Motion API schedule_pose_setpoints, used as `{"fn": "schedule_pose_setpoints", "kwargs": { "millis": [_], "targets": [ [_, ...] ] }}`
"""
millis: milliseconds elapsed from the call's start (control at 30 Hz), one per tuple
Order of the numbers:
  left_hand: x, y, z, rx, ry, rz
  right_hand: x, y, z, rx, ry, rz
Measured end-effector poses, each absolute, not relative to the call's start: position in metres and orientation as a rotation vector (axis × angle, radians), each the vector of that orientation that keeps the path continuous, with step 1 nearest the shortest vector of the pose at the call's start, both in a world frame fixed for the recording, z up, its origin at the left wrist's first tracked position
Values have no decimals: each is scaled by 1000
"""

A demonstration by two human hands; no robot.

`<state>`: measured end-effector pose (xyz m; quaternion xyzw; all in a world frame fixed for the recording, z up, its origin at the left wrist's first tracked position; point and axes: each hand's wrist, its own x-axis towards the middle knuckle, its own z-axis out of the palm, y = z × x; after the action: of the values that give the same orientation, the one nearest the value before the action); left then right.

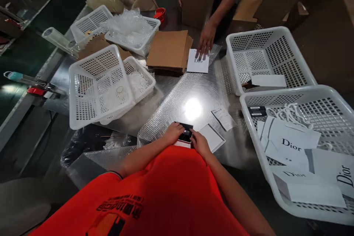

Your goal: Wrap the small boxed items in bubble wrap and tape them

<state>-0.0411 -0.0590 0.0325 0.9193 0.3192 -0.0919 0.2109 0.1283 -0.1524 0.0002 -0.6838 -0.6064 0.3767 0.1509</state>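
Close against my body on the bubble wrap, a small black item [185, 133] lies in or on a shallow white box [183, 144]. My left hand [173, 133] grips it from the left, fingers curled over its edge. On the opposite side my right hand [199, 143] closes on its right edge, partly hiding it. What the black item is, I cannot make out. Just right of my right hand sits an open white box part [212, 138], flat on the metal table. Beyond it lies a printed slip in a clear sleeve [223, 118].
Across the metal table [177, 99], another person's hand [207, 38] rests on a white Dior envelope [197, 65] beside stacked brown cardboard [166, 49]. White baskets stand left [74, 99] and right [265, 169], the right one holding Dior bags [293, 136]. Bubble wrap [163, 112] spreads across the table.
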Motion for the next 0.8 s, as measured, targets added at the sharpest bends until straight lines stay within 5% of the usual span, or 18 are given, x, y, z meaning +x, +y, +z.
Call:
{"fn": "schedule_pose_setpoints", "kwargs": {
  "millis": [300,500,800],
  "targets": [
    [-58,-59,37,2330,1107,-133,122,-137,24,-2200,-1972,924],
    [-79,-65,22,1534,1589,206,119,-133,21,-2250,-2132,760],
    [-68,-72,-1,1252,1609,296,126,-139,0,-2169,-2251,550]
  ]
}}
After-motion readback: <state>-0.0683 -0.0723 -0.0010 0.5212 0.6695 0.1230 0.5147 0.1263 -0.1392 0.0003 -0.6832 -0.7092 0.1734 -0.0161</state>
